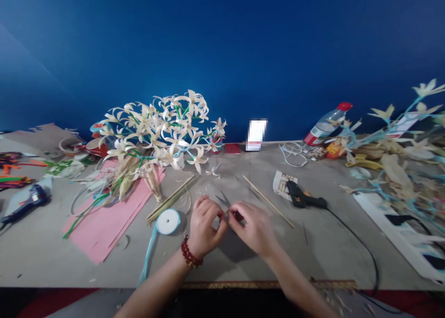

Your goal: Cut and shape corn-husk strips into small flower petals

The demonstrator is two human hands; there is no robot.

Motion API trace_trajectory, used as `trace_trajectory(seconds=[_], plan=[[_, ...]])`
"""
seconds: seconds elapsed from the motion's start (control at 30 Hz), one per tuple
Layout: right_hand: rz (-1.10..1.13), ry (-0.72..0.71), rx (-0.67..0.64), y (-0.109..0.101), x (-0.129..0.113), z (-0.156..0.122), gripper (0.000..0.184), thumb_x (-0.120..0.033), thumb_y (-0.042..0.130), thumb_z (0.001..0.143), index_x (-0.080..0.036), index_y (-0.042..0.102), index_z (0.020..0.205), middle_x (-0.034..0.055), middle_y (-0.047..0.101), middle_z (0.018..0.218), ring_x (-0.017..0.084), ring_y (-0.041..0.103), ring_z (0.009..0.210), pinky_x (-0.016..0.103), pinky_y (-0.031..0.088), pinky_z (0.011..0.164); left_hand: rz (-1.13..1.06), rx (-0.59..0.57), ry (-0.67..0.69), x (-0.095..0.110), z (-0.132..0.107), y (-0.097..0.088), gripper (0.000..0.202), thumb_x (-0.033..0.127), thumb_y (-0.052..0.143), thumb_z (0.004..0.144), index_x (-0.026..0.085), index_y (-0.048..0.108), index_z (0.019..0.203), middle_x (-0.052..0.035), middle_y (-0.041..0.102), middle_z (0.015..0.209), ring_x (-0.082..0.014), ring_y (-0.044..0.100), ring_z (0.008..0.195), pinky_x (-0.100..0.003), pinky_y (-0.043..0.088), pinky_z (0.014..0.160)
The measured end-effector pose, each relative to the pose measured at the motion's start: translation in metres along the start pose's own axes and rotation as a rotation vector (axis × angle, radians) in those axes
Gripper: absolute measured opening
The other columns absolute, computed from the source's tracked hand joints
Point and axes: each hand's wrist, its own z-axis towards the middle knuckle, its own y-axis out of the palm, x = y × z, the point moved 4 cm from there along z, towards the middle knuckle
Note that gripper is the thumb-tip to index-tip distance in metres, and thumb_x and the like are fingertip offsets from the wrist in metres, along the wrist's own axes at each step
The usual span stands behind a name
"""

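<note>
My left hand (207, 226), with a dark red bead bracelet (190, 254) at the wrist, is closed in a pinch low over the table's middle. Facing it, my right hand (253, 226) is pinched too, and the fingertips of both nearly meet. Whatever they hold is too small to make out. Just beyond the fingers lies a pair of scissors (223, 199), its blades apart and its handles hidden. Left of my left hand is a white spool (168, 221) with light blue tape (149, 255) trailing toward the front edge. A thin stick (267, 200) lies beyond my right hand.
Cream-coloured flowers (170, 132) on green stems stand back left, above pink sheets (100, 225). A black glue gun (304, 197) with a cord lies right, near a white power strip (396, 239). A tilted bottle (325, 125) leans behind. A blue glue gun (31, 201) lies far left.
</note>
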Motion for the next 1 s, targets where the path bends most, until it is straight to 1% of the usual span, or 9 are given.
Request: trace_trajectory(seconds=[0.13,0.23,0.3,0.4,0.47,0.57,0.8,0.93,1.0], plan=[[-0.021,0.023,0.016,-0.004,0.013,0.001,0.012,-0.016,0.053,0.086,-0.022,0.057,0.076,-0.0001,0.062,0.069,0.016,0.059,0.065,0.026,0.041,0.063,0.010,0.009,-0.006,-0.003,-0.001,0.000,0.013,0.009,0.052,0.078,0.021,0.052,0.074,-0.0001,0.060,0.070,-0.0170,0.057,0.072,-0.044,0.043,0.097],[-0.024,0.062,0.075,-0.018,0.024,-0.001,0.011,-0.017,0.052,0.088,-0.021,0.059,0.080,0.0008,0.063,0.073,0.016,0.059,0.066,0.027,0.042,0.066,0.004,0.031,-0.018,-0.005,-0.002,-0.001,0.014,0.008,0.052,0.077,0.021,0.051,0.074,0.0002,0.059,0.069,-0.0168,0.057,0.072,-0.044,0.043,0.098],[-0.009,0.062,0.050,-0.020,0.023,-0.002,0.007,-0.020,0.053,0.089,-0.021,0.060,0.086,0.0013,0.064,0.075,0.016,0.059,0.066,0.027,0.043,0.067,-0.004,0.035,-0.014,-0.004,-0.001,-0.001,0.013,0.008,0.052,0.077,0.021,0.051,0.074,0.0003,0.058,0.069,-0.0166,0.056,0.071,-0.044,0.044,0.097],[0.023,0.036,-0.049,-0.008,0.011,-0.001,0.007,-0.023,0.058,0.086,-0.021,0.060,0.092,0.0013,0.065,0.077,0.016,0.060,0.067,0.026,0.043,0.065,-0.012,0.024,-0.004,-0.002,0.001,0.000,0.013,0.009,0.053,0.079,0.021,0.052,0.074,0.0005,0.059,0.068,-0.0164,0.057,0.070,-0.043,0.044,0.097],[0.016,0.038,-0.067,0.002,0.003,0.001,0.003,-0.021,0.057,0.086,-0.021,0.059,0.085,0.0004,0.063,0.072,0.016,0.059,0.064,0.026,0.041,0.062,-0.013,0.023,-0.002,-0.001,0.000,0.000,0.013,0.009,0.053,0.080,0.021,0.052,0.074,0.0006,0.059,0.068,-0.0162,0.057,0.070,-0.043,0.044,0.097],[-0.004,0.043,-0.072,0.008,0.003,0.003,0.012,-0.017,0.055,0.085,-0.021,0.056,0.074,-0.0009,0.060,0.067,0.015,0.057,0.061,0.026,0.039,0.059,-0.015,0.028,0.000,-0.003,-0.002,0.001,0.013,0.009,0.054,0.080,0.021,0.052,0.074,0.0007,0.059,0.068,-0.0161,0.057,0.070,-0.044,0.044,0.097],[-0.014,0.101,0.053,-0.021,0.023,-0.002,0.008,-0.019,0.053,0.086,-0.021,0.058,0.081,0.0003,0.062,0.071,0.016,0.059,0.065,0.027,0.043,0.066,-0.007,0.049,-0.029,-0.009,-0.004,0.000,0.014,0.008,0.052,0.078,0.021,0.050,0.074,0.0010,0.055,0.067,-0.0164,0.055,0.069,-0.044,0.045,0.096],[0.048,0.068,-0.059,-0.008,0.009,-0.001,0.006,-0.022,0.057,0.085,-0.021,0.060,0.090,0.0003,0.065,0.075,0.015,0.061,0.065,0.025,0.044,0.063,-0.012,0.022,-0.017,-0.006,-0.002,0.002,0.013,0.011,0.051,0.080,0.022,0.050,0.075,0.0009,0.057,0.068,-0.0168,0.056,0.069,-0.045,0.045,0.097],[0.037,0.060,-0.072,0.001,0.003,0.002,0.004,-0.020,0.057,0.084,-0.021,0.059,0.087,0.0000,0.065,0.073,0.015,0.060,0.063,0.025,0.043,0.061,-0.010,0.016,-0.011,-0.004,-0.001,0.003,0.013,0.011,0.052,0.081,0.022,0.051,0.074,0.0009,0.057,0.068,-0.0168,0.057,0.069,-0.044,0.044,0.097]])
